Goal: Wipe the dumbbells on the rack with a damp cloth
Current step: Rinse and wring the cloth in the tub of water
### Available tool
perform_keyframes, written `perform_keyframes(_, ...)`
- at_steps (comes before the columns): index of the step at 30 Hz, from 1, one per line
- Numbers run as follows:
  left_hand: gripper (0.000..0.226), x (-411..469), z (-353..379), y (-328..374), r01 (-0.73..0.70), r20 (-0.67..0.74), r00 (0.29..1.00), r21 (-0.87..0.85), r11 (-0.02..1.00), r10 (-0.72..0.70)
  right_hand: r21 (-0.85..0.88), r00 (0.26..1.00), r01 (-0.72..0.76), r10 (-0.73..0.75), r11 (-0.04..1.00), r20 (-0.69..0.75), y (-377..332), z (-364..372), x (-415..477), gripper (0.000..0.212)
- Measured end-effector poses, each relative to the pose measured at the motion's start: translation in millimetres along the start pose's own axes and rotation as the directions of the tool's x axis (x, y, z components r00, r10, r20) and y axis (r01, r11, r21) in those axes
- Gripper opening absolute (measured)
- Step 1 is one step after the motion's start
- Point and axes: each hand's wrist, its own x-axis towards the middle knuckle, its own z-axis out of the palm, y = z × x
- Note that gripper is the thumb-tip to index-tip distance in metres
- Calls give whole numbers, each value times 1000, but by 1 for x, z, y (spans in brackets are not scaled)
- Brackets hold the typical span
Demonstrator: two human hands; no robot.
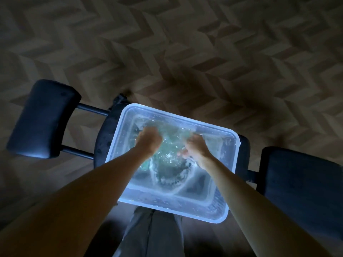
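One head-worn wide-angle view, looking steeply down from above and behind the left hand (148, 140) and right hand (195, 148), close in, floor (167, 43) beyond the grip

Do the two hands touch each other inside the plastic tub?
Apart. The head view shows a plain gap of water between the left hand and the right hand.

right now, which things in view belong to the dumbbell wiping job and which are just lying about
In the job: green cloth, in the water; clear tub of water; left hand and right hand, both seeming to grip the cloth.
Just there: black bench under the tub; its side pad; wooden floor. No dumbbells or rack in view.
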Motion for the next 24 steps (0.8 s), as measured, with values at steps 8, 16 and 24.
perform_keyframes(8,26,-2,-5,-10,-239,264,950,264,934,169,-137,991,-69,52,988,-127,12,-5,2,18)
perform_keyframes(16,36,-8,-9,-5,-267,-26,962,108,958,272,107,976,-57,33,993,215,6,-6,-16,11)
perform_keyframes(24,27,-11,-6,-4,-176,179,974,228,958,137,-189,991,61,-83,980,-109,11,-3,-7,18)
